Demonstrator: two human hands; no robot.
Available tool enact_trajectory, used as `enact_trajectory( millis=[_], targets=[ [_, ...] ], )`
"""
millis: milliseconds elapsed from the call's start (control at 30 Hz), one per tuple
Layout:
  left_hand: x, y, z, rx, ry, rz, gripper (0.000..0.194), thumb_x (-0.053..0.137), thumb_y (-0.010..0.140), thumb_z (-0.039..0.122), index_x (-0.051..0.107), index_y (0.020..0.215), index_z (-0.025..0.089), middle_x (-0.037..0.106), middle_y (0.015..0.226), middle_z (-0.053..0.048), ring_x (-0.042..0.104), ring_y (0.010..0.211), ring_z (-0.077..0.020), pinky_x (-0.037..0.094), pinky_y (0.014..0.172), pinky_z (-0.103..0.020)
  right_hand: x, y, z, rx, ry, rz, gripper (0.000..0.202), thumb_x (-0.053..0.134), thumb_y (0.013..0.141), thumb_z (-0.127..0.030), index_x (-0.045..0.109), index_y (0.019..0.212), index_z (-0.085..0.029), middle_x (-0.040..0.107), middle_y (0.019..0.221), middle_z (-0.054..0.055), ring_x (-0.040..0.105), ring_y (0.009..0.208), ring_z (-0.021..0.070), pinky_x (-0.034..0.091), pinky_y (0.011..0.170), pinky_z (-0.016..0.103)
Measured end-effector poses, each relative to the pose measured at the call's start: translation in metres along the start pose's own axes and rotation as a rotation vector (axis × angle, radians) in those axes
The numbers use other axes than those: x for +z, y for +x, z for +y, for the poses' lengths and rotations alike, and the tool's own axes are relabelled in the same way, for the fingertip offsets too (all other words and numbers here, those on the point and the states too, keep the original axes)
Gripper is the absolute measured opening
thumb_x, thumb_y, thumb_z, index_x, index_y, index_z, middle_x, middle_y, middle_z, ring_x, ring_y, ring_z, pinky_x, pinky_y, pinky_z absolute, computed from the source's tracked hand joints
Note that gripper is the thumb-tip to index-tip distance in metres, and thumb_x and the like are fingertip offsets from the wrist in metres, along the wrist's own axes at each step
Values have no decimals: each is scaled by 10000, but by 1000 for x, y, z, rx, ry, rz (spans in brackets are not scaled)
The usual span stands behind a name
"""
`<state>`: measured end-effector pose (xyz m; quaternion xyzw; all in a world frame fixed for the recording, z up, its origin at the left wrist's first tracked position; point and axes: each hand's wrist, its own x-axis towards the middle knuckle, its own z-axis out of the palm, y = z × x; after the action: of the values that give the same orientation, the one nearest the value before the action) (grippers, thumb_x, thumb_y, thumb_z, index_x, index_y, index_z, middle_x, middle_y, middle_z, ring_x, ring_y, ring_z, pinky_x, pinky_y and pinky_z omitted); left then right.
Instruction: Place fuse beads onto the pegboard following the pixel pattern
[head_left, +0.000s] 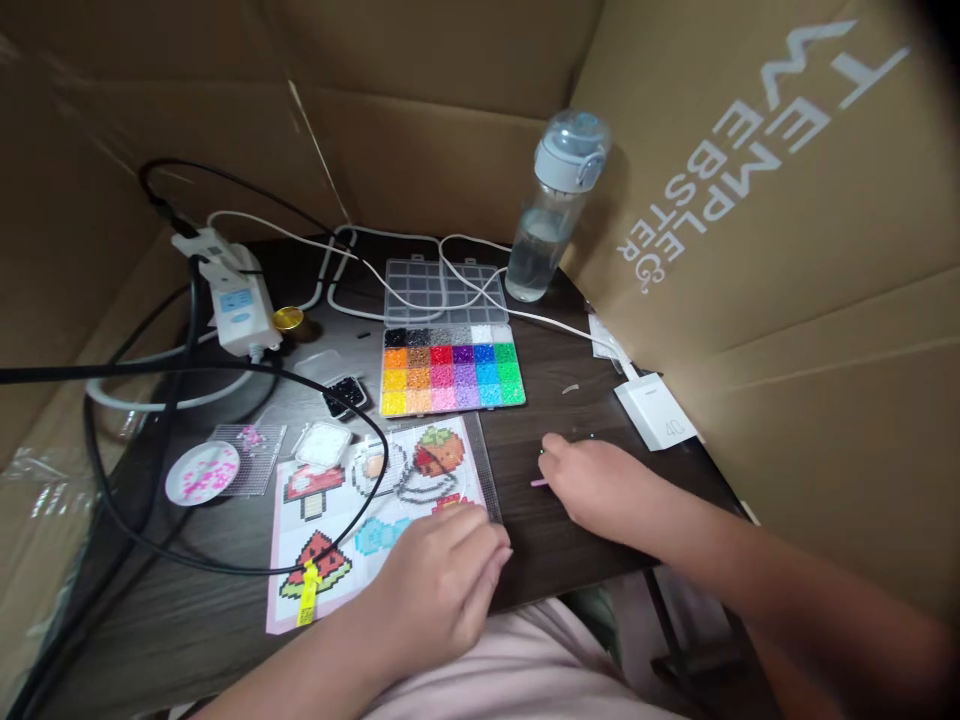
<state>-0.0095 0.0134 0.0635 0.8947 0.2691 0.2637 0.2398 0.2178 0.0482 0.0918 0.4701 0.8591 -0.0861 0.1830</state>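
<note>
My right hand [592, 487] rests on the dark table, fingers curled around a thin pink stick [539, 484] whose end pokes out to the left. Closed too is my left hand [450, 565], over the lower right part of the pattern sheet [360, 575]; whatever its fingers may hold is hidden. The sheet shows pixel pictures such as a mushroom and a watermelon slice, and a clear pegboard [486, 470] lies over its right side. Dark beads form a curved outline there. Behind the sheet stands an opened bead box [454, 375] with beads sorted by colour.
To the left are a white dish [202, 474] of pink beads, a small tray of black beads [344, 397] and one of white beads [323, 443]. A water bottle [551, 210], a power strip [238, 300], a white charger [655, 411] and looping cables surround the work. Cardboard walls enclose the table.
</note>
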Motion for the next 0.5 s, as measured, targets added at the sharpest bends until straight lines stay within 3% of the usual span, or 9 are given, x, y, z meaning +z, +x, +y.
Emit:
enact_trajectory(
  millis=[133,200,367,500],
  targets=[
    [20,-9,-2,119,10,26,158,465,912,89,609,872,139,520,675,-38,412,586,-177,332,516,-324,-25,28,17,109,308,235,161,499,895,-106,643,835,-144,662,916,87,635,782,182,422,675,284],
    [23,-11,-3,166,20,39,151,485,895,80,624,866,131,508,656,-35,384,575,-181,306,508,-333,-38,46,21,141,410,304,188,473,906,-126,616,788,-159,655,857,72,583,757,168,383,664,279],
    [24,-14,-5,234,32,59,154,507,865,65,634,805,129,473,615,-21,325,546,-178,249,483,-346,-51,82,19,197,445,240,263,469,925,-209,579,689,-175,595,681,54,441,582,146,260,552,290],
    [23,-15,-5,238,25,72,162,506,855,66,634,777,128,459,601,-16,306,537,-176,231,476,-349,-49,89,22,208,448,209,347,497,933,-262,516,595,-188,554,629,38,392,549,134,240,549,291]
  ],
)
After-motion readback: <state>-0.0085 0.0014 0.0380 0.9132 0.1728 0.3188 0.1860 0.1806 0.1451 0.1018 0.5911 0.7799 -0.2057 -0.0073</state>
